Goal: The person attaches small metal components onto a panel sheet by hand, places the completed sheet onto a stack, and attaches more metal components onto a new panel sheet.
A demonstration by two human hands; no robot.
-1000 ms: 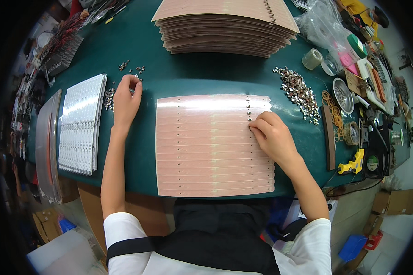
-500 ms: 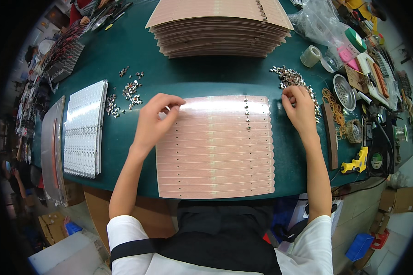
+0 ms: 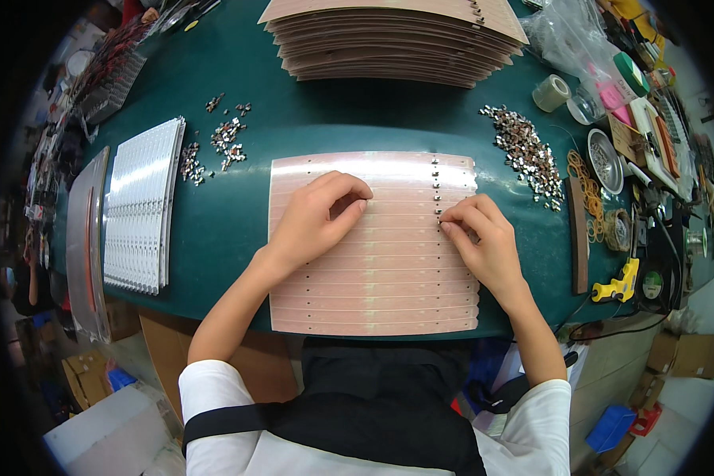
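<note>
A pinkish-beige panel (image 3: 373,293), scored into several horizontal strips, lies flat on the green table in front of me. A short column of small metal pieces (image 3: 436,186) runs down its right part, over a row of dark holes. My right hand (image 3: 484,242) is closed in a pinch at the lower end of that column, a tiny metal piece at its fingertips. My left hand (image 3: 317,214) hovers over or rests on the panel's left-middle part, thumb and forefinger pinched together. Whatever sits between those left fingertips is too small to make out.
A tall stack of similar panels (image 3: 396,51) stands at the far side. Loose metal pieces form a pile (image 3: 527,155) at right and smaller heaps (image 3: 228,143) at left. White strip panels (image 3: 141,206) lie left; a yellow glue gun (image 3: 618,283) and dark bar (image 3: 576,238) lie right.
My right hand has come left and down from the metal-piece pile onto the panel's column. My left hand has shifted right, from the panel's upper left edge toward its middle.
</note>
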